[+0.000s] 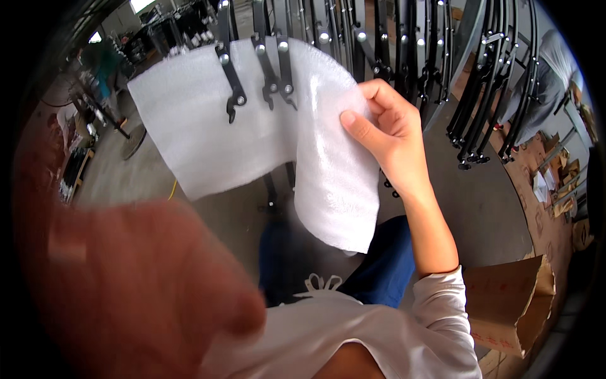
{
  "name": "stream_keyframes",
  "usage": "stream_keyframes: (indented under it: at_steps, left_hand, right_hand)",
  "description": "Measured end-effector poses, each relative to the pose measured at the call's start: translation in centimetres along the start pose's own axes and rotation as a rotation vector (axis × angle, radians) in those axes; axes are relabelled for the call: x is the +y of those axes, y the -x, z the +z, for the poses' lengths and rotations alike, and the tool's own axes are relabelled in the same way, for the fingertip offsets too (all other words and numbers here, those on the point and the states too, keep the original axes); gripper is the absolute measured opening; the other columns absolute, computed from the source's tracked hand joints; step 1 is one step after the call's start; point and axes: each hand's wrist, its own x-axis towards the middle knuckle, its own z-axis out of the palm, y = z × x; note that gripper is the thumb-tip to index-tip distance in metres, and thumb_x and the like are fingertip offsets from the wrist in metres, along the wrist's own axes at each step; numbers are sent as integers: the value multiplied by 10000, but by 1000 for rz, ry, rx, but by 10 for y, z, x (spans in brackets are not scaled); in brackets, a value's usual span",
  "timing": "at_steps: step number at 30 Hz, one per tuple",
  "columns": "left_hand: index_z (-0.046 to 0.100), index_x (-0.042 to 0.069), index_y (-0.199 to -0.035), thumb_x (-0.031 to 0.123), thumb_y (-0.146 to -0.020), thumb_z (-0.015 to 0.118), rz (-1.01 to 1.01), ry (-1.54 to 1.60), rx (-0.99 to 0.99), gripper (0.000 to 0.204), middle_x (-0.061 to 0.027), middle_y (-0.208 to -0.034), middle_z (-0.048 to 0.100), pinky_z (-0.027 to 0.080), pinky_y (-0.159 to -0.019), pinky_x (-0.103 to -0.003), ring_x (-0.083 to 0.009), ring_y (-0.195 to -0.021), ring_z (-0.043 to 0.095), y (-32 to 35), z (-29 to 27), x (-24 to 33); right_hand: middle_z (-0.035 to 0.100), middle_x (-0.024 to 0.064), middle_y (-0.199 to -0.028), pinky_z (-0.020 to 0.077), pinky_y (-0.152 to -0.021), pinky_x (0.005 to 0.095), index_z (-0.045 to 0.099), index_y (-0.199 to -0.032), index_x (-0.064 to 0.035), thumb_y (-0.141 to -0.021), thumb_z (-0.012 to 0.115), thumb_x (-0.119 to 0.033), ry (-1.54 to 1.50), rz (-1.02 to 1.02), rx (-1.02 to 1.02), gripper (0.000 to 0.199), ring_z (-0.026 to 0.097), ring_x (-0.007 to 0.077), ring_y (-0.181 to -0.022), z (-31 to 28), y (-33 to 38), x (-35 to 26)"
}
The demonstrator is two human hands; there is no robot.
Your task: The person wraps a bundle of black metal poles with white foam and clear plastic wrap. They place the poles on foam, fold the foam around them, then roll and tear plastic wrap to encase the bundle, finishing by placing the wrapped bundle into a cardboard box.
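My right hand (388, 136) grips the right edge of a white foam wrapping sheet (208, 139), thumb pressed on its front. The sheet is held up at chest height, and its right part hangs down in a loose fold (334, 189). Black metal frame ends (233, 88) with silver bolts hang in front of the sheet's top. A large blurred reddish shape (126, 278), very close to the camera at lower left, looks like my left hand or forearm. Its fingers cannot be made out.
Rows of black metal frames (486, 82) hang from a rack across the top. An open brown cardboard box (511, 303) stands at lower right. A person in grey (546, 88) works at the far right beside more boxes (555, 183). The floor is grey concrete (486, 208).
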Motion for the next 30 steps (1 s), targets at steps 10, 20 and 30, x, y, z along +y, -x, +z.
stream_keyframes:
  at_steps: [10, 20, 30]
  left_hand:
    - [541, 51, -1094, 10, -702, 487, -19, 66, -471, 398, -88, -1126, 538, 248, -1049, -427, -244, -1183, 418, -29, 48, -49]
    - [509, 40, -1128, 72, -761, 490, 158, -31, -751, 369, -125, -1321, 394, 127, -1083, -483, -275, -1301, 257, -34, 49, -62]
    - [512, 98, -1027, 18, -726, 518, 279, -125, -724, 311, -121, -1348, 353, 108, -1051, -582, -270, -1308, 243, -21, 73, -69]
  right_hand:
    - [580, 97, -682, 337, -897, 413, 558, -916, -15, -738, 587, -23, 715, -445, -21, 181, 574, 257, -666, 11, 9, -9]
    - [609, 122, -744, 309, -973, 426, 593, -932, 30, -788, 608, -72, 475, -275, -160, 177, 575, 232, -604, 8, 6, 7]
    - [547, 112, -636, 419, -605, 287, 605, -879, 22, -779, 590, -52, 454, -262, -97, 125, 490, 212, -577, 10, -3, 25]
